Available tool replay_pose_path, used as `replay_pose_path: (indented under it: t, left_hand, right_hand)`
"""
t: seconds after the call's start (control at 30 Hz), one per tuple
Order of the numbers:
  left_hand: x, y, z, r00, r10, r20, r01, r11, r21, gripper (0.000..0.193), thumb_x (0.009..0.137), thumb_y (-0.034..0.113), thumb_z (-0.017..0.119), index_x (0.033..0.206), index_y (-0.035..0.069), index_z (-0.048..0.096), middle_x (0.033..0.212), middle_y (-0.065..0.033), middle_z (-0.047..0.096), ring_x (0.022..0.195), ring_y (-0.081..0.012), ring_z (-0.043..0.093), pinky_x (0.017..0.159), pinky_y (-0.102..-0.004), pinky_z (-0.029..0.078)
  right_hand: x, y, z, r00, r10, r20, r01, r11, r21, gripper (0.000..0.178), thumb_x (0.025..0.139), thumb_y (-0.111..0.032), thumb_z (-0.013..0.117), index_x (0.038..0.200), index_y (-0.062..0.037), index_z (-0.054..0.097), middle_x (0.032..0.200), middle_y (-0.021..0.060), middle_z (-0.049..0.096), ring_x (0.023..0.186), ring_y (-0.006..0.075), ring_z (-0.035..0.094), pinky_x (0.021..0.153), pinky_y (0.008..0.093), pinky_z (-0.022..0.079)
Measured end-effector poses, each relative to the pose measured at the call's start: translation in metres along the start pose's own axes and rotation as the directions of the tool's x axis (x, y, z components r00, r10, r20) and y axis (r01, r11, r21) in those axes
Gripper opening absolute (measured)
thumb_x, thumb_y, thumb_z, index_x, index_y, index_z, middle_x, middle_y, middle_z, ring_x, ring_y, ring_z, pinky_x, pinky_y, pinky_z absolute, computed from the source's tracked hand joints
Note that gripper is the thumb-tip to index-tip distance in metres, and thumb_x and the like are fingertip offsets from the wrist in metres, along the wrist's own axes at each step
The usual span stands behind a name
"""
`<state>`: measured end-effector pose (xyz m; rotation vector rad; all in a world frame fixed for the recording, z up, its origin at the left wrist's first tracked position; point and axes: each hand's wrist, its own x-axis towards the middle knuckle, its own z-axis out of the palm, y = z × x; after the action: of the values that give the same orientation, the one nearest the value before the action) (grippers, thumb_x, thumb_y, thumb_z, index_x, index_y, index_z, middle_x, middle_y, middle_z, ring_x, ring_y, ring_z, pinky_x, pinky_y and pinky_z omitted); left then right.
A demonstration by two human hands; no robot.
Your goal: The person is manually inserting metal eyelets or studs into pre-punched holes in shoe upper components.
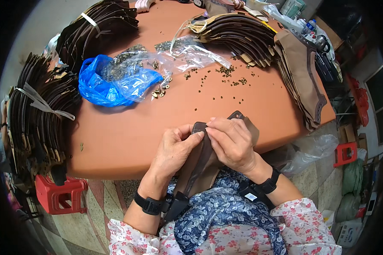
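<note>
A brown leather boot upper (196,163) with a dark edge strip hangs down from the table's front edge toward my lap. My left hand (174,146) grips its top end, thumb on the near face. Beside it, my right hand (232,140) pinches at the strip's upper edge, fingertips pressed together. Whatever those fingertips hold is too small to make out. Another dark tab of leather (235,114) with a hole shows just beyond the right fingers. Small brass-coloured metal fittings (225,72) lie scattered on the table past my hands.
Tied stacks of dark leather pieces stand at the left (38,106), back left (95,34) and back right (238,38). Tan-lined pieces (300,72) overhang the right edge. A blue plastic bag (108,91) and clear bags (187,55) lie mid-table. Red stools (61,193) flank the table below.
</note>
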<state>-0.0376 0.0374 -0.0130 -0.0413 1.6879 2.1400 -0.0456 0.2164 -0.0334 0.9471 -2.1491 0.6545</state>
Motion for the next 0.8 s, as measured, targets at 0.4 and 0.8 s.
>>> replay_pose_path:
  t: [0.4, 0.8]
  left_hand:
    - [0.003, -0.011, 0.001, 0.994, 0.095, -0.05, -0.091, 0.993, 0.077, 0.021, 0.092, 0.01, 0.055, 0.101, -0.005, 0.067, 0.083, -0.0025, 0.066, 0.073, -0.0054, 0.058, 0.062, -0.0208, 0.047]
    - [0.006, -0.014, 0.005, 0.985, 0.132, -0.11, -0.109, 0.976, 0.189, 0.023, 0.089, 0.012, 0.055, 0.097, -0.005, 0.068, 0.076, 0.0011, 0.063, 0.068, -0.004, 0.053, 0.059, -0.0228, 0.044]
  right_hand:
    - [-0.006, -0.007, -0.007, 0.955, 0.246, 0.164, -0.273, 0.946, 0.173, 0.022, 0.077, -0.006, 0.067, 0.099, -0.0023, 0.068, 0.112, 0.0109, 0.062, 0.104, 0.0274, 0.06, 0.087, 0.0383, 0.044]
    - [0.018, 0.059, -0.046, 0.746, 0.578, 0.33, -0.662, 0.696, 0.277, 0.017, 0.087, -0.01, 0.062, 0.099, -0.0017, 0.07, 0.09, 0.0121, 0.069, 0.08, 0.0217, 0.067, 0.074, 0.0311, 0.052]
